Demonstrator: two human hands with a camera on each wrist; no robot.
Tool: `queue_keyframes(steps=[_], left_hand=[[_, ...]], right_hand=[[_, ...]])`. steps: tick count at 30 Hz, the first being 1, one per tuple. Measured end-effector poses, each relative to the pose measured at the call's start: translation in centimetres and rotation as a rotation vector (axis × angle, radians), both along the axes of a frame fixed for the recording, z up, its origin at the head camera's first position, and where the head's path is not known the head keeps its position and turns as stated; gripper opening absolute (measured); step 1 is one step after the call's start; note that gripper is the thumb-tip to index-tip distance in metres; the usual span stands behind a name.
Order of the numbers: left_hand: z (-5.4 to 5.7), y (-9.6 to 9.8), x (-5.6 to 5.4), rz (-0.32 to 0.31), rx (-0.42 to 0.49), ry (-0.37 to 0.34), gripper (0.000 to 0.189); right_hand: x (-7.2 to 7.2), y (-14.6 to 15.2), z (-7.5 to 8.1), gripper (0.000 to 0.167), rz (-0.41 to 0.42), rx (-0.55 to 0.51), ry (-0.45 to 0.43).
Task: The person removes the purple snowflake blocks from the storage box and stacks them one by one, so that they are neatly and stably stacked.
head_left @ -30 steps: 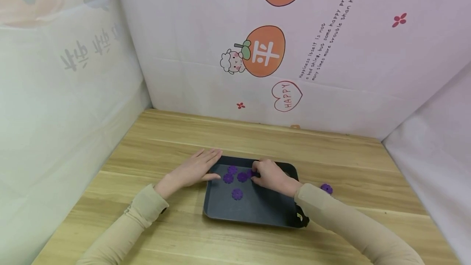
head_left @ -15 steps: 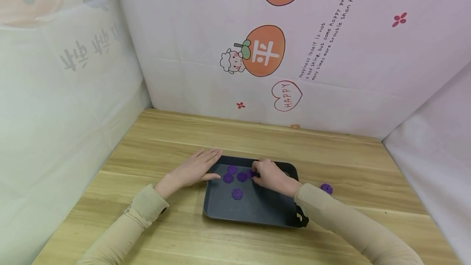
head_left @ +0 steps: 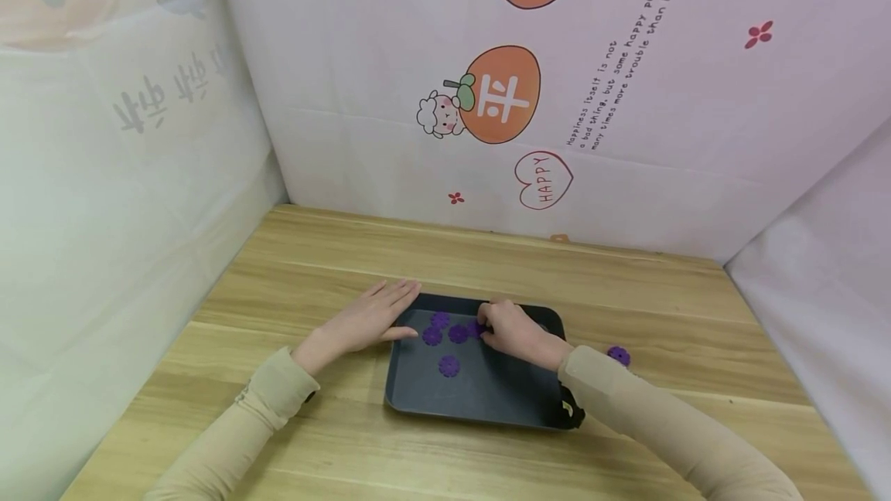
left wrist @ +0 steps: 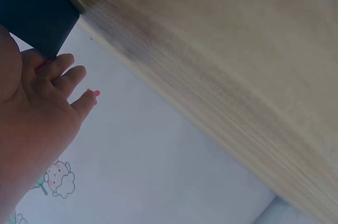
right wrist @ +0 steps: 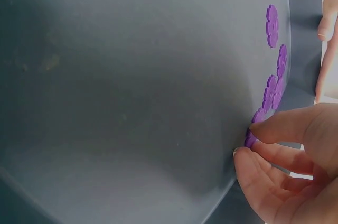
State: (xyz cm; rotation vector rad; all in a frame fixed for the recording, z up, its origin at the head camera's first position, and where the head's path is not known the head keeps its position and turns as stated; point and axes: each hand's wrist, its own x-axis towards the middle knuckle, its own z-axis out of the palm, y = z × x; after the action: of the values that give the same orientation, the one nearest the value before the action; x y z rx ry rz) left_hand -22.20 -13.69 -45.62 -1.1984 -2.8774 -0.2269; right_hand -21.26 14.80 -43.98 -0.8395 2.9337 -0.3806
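Observation:
A dark grey rectangular tray (head_left: pixel 480 397) lies on the wooden table. My left hand (head_left: pixel 365 321) rests on its far-left corner, fingers straight and thumb over the rim. Inside the tray, my right hand (head_left: pixel 515 332) pinches a purple flower-shaped disc (right wrist: pixel 251 139) between thumb and fingers, close to the far wall. That disc is partly hidden by the fingertips. Several more purple discs lie flat to its left, among them one disc (head_left: pixel 458 333) beside it and another disc (head_left: pixel 448 366) set apart nearer the tray's middle.
One loose purple disc (head_left: pixel 619 356) lies on the table (head_left: pixel 334 424) right of the tray, beyond my right forearm. A black wrist strap (head_left: pixel 572 413) shows below the right sleeve, over the tray's right edge. White printed cloth (head_left: pixel 362 153) hangs behind and at both sides.

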Motion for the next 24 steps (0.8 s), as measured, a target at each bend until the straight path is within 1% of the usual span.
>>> queue_keyframes(steps=[8,16,24], left_hand=[[0.02,0.02,-0.03,0.002,0.002,0.000,0.080],[-0.03,0.00,-0.09,0.003,-0.003,0.001,0.080],[-0.09,-0.04,-0.07,0.004,-0.003,-0.004,0.079]], right_hand=[[-0.28,0.20,-0.18,0.014,0.019,-0.014,0.001],[-0.39,0.53,0.15,0.015,0.024,-0.041,-0.035],[-0.47,1.00,0.14,0.014,0.042,-0.070,-0.038]])
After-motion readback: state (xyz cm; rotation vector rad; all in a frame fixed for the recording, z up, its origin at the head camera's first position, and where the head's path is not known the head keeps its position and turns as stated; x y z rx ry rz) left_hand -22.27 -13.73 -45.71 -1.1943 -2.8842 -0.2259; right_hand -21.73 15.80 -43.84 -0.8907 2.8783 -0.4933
